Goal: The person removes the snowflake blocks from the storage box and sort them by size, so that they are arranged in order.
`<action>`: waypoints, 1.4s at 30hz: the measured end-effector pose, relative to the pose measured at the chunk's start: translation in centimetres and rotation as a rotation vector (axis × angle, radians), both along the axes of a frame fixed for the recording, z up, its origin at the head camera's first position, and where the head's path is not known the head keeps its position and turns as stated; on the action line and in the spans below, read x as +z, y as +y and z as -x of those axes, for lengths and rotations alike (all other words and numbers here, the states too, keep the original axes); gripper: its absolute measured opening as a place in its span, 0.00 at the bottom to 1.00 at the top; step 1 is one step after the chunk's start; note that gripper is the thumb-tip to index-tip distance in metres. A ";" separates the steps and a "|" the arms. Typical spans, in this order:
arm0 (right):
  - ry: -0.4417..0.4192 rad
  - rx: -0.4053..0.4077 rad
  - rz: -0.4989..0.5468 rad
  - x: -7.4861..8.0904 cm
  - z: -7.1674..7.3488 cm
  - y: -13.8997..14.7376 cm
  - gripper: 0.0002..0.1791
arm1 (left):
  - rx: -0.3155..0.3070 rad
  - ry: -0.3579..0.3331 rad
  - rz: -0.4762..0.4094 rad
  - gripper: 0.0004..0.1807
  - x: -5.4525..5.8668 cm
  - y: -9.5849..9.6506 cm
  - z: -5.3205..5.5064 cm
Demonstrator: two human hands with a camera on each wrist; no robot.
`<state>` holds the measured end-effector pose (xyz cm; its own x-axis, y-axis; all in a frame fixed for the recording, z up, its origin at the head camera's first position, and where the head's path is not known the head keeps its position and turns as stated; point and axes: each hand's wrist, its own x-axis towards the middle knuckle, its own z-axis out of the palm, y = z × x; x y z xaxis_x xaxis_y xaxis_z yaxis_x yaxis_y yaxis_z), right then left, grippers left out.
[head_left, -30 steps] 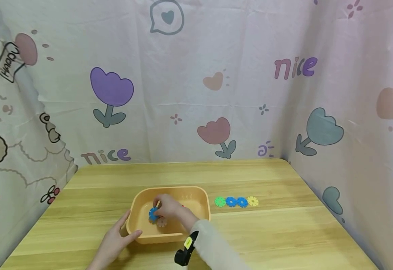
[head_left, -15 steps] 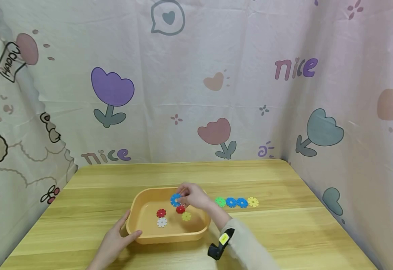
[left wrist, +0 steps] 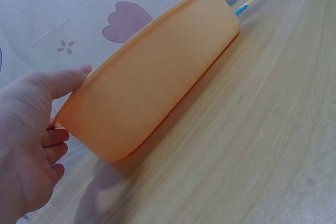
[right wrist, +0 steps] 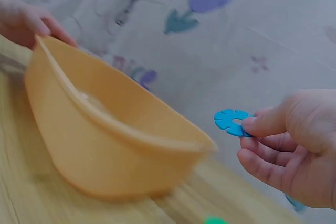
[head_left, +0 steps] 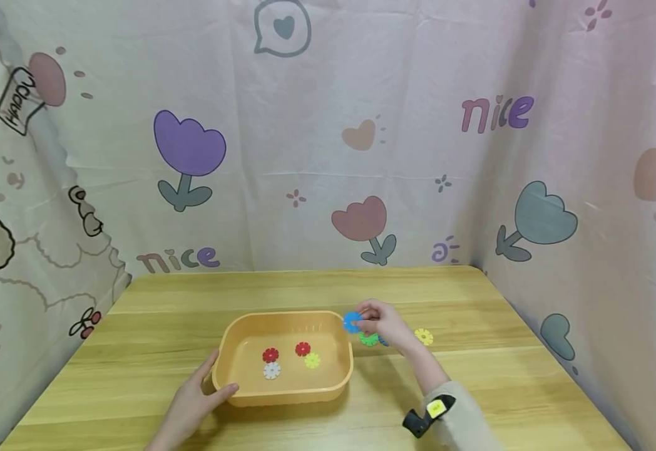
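Note:
My right hand (head_left: 385,322) pinches a blue notched plastic disc (right wrist: 231,121) between thumb and fingers, up by the right end of an orange plastic basin (head_left: 283,398). My left hand (head_left: 193,401) holds the basin's left end, its thumb (left wrist: 68,81) over the rim and the fingers below it on the outside. Inside the basin lie two red discs, one at the left (head_left: 270,355) and another red disc (head_left: 303,349) further right, plus a white disc (head_left: 271,371) and a yellow disc (head_left: 312,361).
Right of the basin, a row of discs lies on the wooden table (head_left: 502,376). A green disc (head_left: 369,339) and a yellow disc (head_left: 424,337) show there; my right hand mostly hides the blue ones between. A patterned curtain (head_left: 283,156) hangs behind the table.
My right hand has lifted the blue disc out of the basin and carried it right, past the rim toward the row. The left hand has stayed at the basin's left end.

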<state>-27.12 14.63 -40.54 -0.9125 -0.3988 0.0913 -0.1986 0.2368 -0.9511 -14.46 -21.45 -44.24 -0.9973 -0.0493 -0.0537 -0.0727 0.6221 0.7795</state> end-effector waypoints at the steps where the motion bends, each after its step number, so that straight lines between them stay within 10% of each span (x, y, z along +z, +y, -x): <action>1: -0.007 -0.027 -0.005 -0.2 0.0 0.8 0.17 | -0.001 0.001 0.004 0.50 0.0 0.0 0.0; 23: -0.174 -0.476 0.070 -4.3 1.0 14.8 0.16 | -0.009 0.006 -0.011 0.50 0.1 -0.1 0.1; 42: -0.116 -0.584 -0.364 -5.9 1.5 15.9 0.13 | -0.002 -0.011 -0.018 0.49 0.1 -0.1 0.1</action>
<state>-28.64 30.51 -46.40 -0.9825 0.1740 -0.0663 0.1568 0.5812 -0.7985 -14.53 -21.52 -44.13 -0.9968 -0.0462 -0.0651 -0.0798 0.6080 0.7899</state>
